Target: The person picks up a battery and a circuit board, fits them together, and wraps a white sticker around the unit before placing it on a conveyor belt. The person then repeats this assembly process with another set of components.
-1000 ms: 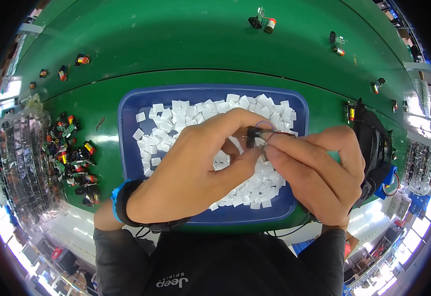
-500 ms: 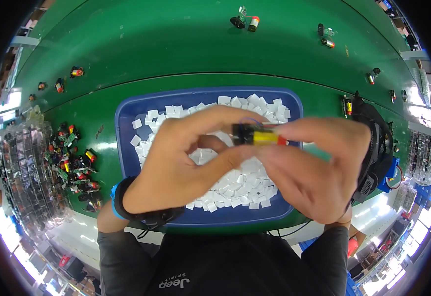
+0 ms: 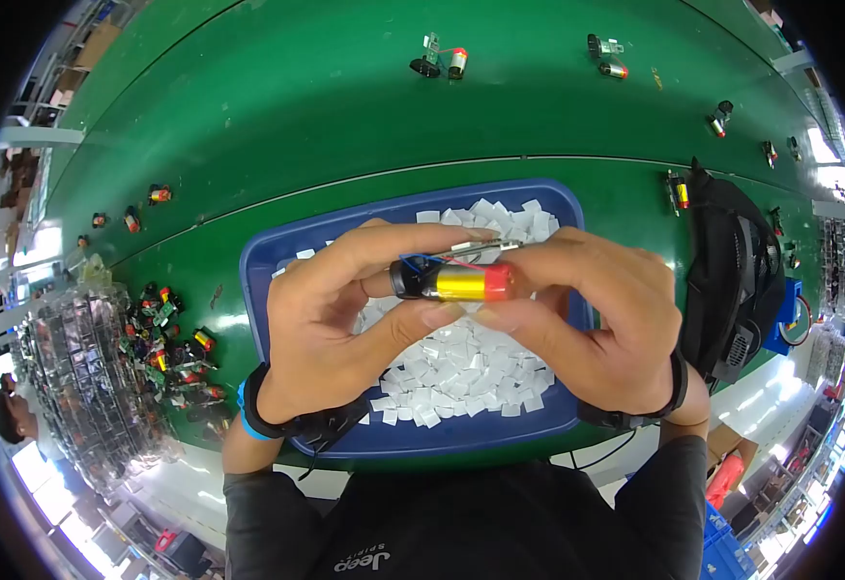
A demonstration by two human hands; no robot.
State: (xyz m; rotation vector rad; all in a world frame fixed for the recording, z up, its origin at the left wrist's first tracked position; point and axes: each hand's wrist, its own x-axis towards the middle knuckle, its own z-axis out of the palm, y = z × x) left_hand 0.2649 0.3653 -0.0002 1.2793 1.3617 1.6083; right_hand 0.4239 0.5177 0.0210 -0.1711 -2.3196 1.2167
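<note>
Between my two hands, over a blue tub (image 3: 442,447), is a small cylindrical battery (image 3: 461,283) with a yellow-silver body and a red end. A black round part (image 3: 407,278) sits at its left end. Thin red and blue wires run from it to a narrow circuit board (image 3: 485,249) along its far side. My left hand (image 3: 331,329) pinches the left part, thumb below and fingers on the board. My right hand (image 3: 611,324) is closed on the red end with thumb and fingers. Many white square pads (image 3: 471,377) fill the tub beneath.
Several battery-and-board assemblies (image 3: 456,63) lie spaced across the green table (image 3: 345,106). A pile of similar parts (image 3: 166,333) is at the left, beside clear-wrapped stacked trays (image 3: 84,377). A black backpack (image 3: 732,280) lies at the right. Another person (image 3: 21,416) is at the far left.
The battery has turned to show its length more plainly, with the board now visible along its far side. My right hand has shifted slightly left and downward; the view has swung a little.
</note>
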